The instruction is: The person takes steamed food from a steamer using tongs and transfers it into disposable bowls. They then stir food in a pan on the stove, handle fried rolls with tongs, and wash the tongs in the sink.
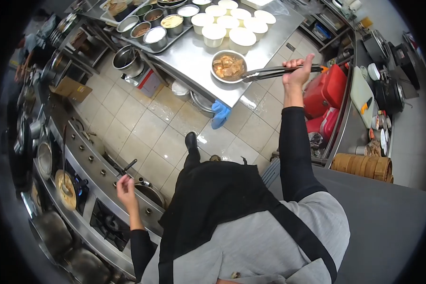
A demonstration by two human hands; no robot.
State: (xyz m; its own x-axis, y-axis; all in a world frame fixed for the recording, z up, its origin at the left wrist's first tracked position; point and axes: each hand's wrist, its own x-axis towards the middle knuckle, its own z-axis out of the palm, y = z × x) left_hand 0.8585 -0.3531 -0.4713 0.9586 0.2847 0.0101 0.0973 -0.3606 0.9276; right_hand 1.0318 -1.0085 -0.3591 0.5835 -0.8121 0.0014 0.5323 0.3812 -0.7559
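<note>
My right hand (297,75) is closed around black tongs (270,72), its thumb stretched outward. The tips of the tongs reach the edge of a round bowl (213,72) of brown meat pieces (229,65) in liquid. This bowl stands near the corner of the steel table (194,71). On the other side, my left hand (125,191) hangs low beside the stove front, with its fingers loosely bent and apart. Close by its fingertips is a thin black handle (130,164); contact between them cannot be made out.
White tubs (214,34) and metal containers (155,37) crowd the table's far end. A pan of food (67,191) sits over a blue flame (82,184) at left. A blue glove (220,113) hangs from the table. Red bins (325,90) and bamboo steamers (362,166) are at right.
</note>
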